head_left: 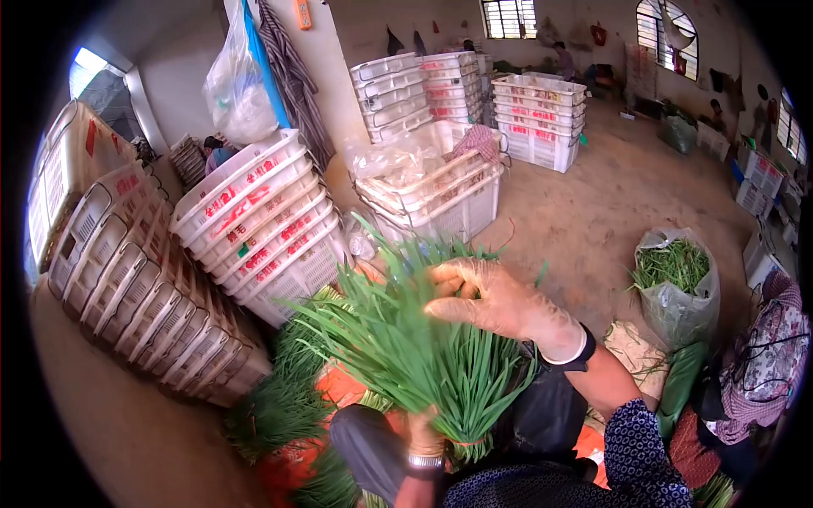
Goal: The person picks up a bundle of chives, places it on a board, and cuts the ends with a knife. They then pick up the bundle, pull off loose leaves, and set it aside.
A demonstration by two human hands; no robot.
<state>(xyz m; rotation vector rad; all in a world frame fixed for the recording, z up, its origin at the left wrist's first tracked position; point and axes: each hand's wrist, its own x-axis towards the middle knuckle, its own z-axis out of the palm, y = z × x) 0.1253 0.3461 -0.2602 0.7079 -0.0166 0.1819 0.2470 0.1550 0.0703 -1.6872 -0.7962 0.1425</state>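
Note:
A large bunch of garlic chives [423, 347] fans out over my lap, leaf tips pointing up and left. My left hand [422, 432], gloved and partly hidden by leaves, grips the bunch low down, beside a thin red band [470, 443] around it. Above the leaves, my right hand [487, 296], in a thin glove, has its fingers curled toward the thumb. Leaves at its fingertips are smeared, and what it pinches, if anything, cannot be made out. More chives [279, 406] lie on the orange sheet [339, 385] to my left.
Stacked white crates lean at left [161, 313] and stand in front [254, 220]. Another crate [440, 203] holds plastic and cloth. A clear bag of greens [675, 279] sits at right, near a person in a patterned sleeve [766, 356]. Further stacks [542, 118] stand behind.

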